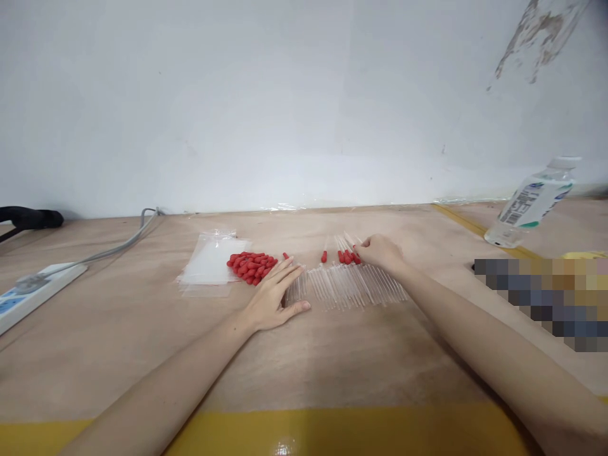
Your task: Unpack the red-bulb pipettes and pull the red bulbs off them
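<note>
A row of thin clear glass tubes [356,285] lies side by side on the wooden table. My left hand [275,294] rests over the row's left end, fingers stretched out and thumb apart. Left of it is a heap of red rubber bulbs [249,266], and one red bulb pokes out just beyond my fingertips. Behind the row lie several droppers [348,256], red bulbs toward me and glass tubes pointing away. At their right end, my right hand [380,250] pinches a dropper by its red bulb [357,258]; my fingers partly hide it.
Clear plastic bags [209,259] are stacked left of the bulbs. A white power strip [42,291] with a grey cable lies at the far left, near a black object [31,218]. A tilted plastic bottle [532,206] and a blurred-out patch are at the right. A wall stands behind.
</note>
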Action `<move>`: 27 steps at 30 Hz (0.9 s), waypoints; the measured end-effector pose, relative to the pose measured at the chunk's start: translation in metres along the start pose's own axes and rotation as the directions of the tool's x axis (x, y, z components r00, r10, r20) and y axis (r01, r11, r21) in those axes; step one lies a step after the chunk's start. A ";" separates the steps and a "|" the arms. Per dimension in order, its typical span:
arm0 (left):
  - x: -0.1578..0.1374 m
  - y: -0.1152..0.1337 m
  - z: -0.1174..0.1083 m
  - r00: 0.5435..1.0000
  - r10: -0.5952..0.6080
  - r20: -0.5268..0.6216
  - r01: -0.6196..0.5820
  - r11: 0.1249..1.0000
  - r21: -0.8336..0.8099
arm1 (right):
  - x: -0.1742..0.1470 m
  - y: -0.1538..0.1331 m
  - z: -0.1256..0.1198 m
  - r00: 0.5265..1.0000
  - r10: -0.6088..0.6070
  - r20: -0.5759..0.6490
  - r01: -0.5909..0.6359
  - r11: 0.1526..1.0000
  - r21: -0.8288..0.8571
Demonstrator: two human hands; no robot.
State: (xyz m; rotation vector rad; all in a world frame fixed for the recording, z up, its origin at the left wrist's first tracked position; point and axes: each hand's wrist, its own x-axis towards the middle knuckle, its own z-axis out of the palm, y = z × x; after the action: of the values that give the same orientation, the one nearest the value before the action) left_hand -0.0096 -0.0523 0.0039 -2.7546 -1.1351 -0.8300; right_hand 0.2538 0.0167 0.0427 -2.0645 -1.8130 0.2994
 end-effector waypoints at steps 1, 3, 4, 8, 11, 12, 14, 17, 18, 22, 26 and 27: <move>0.000 0.000 0.000 1.000 -0.008 -0.008 0.008 1.000 0.001 | -0.004 0.001 -0.002 1.000 -0.011 -0.026 0.012 1.000 0.007; -0.001 0.000 0.001 0.999 -0.024 -0.031 0.025 1.000 0.006 | -0.013 0.006 -0.003 0.989 -0.100 -0.112 0.106 0.993 0.053; 0.000 0.001 0.001 0.998 -0.033 -0.048 0.034 0.999 0.012 | -0.019 0.009 -0.002 0.968 -0.187 -0.168 0.202 0.976 0.077; 0.002 0.004 0.004 0.986 -0.004 -0.166 0.016 0.997 0.073 | -0.049 0.022 0.011 0.693 -0.631 -0.348 0.666 0.745 -0.024; 0.006 0.011 0.005 0.965 0.110 -0.237 -0.067 0.981 0.183 | -0.069 0.023 0.024 0.461 -0.791 -0.403 0.800 0.567 -0.198; 0.006 0.013 0.005 0.959 0.160 -0.234 -0.108 0.969 0.222 | -0.074 0.022 0.027 0.400 -0.821 -0.407 0.821 0.519 -0.240; 0.008 0.018 0.005 0.947 0.255 -0.196 -0.193 0.938 0.288 | -0.081 0.019 0.032 0.316 -0.858 -0.405 0.845 0.448 -0.292; 0.009 0.024 0.007 0.928 0.332 -0.172 -0.261 0.905 0.337 | -0.084 0.014 0.035 0.287 -0.875 -0.390 0.861 0.414 -0.296; 0.009 0.025 0.008 0.924 0.339 -0.176 -0.266 0.902 0.341 | -0.085 0.013 0.036 0.295 -0.874 -0.387 0.863 0.418 -0.284; 0.010 0.029 0.011 0.914 0.353 -0.201 -0.279 0.904 0.323 | -0.084 0.007 0.039 0.342 -0.856 -0.388 0.862 0.450 -0.233; 0.010 0.031 0.011 0.910 0.364 -0.200 -0.295 0.905 0.305 | -0.083 0.003 0.045 0.284 -0.872 -0.399 0.886 0.398 -0.239; 0.009 0.031 0.011 0.911 0.365 -0.193 -0.301 0.907 0.296 | -0.082 0.003 0.046 0.266 -0.877 -0.400 0.893 0.380 -0.239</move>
State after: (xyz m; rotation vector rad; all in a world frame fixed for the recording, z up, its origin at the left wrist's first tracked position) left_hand 0.0216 -0.0662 0.0036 -2.4454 -0.6452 -0.8713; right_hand 0.2265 -0.0583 -0.0070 -0.6332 -2.2367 -0.4715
